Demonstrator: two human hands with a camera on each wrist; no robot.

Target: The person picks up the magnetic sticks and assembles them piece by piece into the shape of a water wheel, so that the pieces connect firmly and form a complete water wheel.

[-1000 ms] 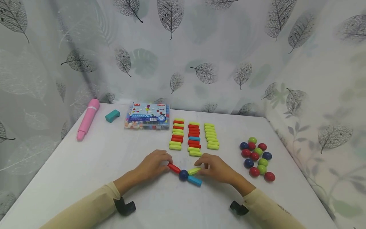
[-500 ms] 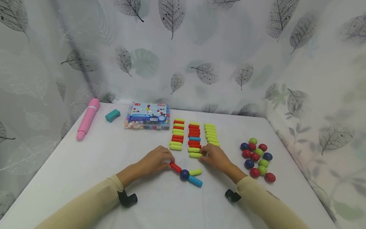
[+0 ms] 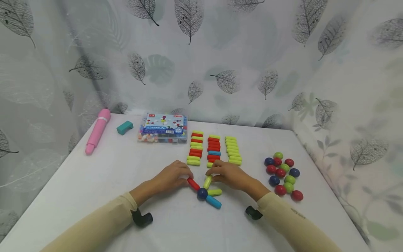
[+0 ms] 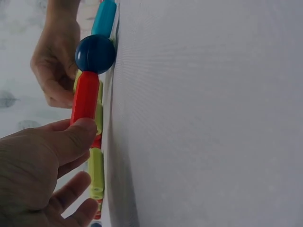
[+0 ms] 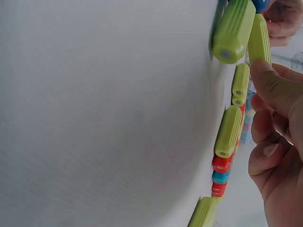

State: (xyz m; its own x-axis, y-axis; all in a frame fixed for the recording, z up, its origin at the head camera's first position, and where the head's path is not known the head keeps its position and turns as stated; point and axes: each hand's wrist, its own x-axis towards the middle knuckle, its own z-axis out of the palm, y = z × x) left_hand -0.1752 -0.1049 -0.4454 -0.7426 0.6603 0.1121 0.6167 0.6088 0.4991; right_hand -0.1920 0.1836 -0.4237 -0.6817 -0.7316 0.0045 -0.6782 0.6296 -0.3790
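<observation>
A dark blue ball (image 3: 202, 194) lies on the white table with sticks of a magnetic building set spread out from it. My left hand (image 3: 171, 177) pinches the outer end of the red magnetic stick (image 4: 85, 94) between thumb and fingers; the stick's other end meets the ball. In my right hand (image 3: 232, 175) is a yellow-green magnetic stick (image 5: 259, 40), pinched by its far end, its near end at the ball. Another yellow-green stick (image 3: 215, 192) and a light blue stick (image 3: 214, 202) point right from the ball.
Three columns of sticks, yellow-green (image 3: 233, 151), red and blue, lie behind the hands. Several coloured balls (image 3: 280, 172) cluster at the right. At the back stand a clear plastic box (image 3: 162, 128), a teal block (image 3: 125, 127) and a pink cylinder (image 3: 98, 131).
My right hand left the stick beside the ball, reached to the middle column, took its nearest yellow-green stick and brought it to the ball. My left hand keeps hold of the red stick.
</observation>
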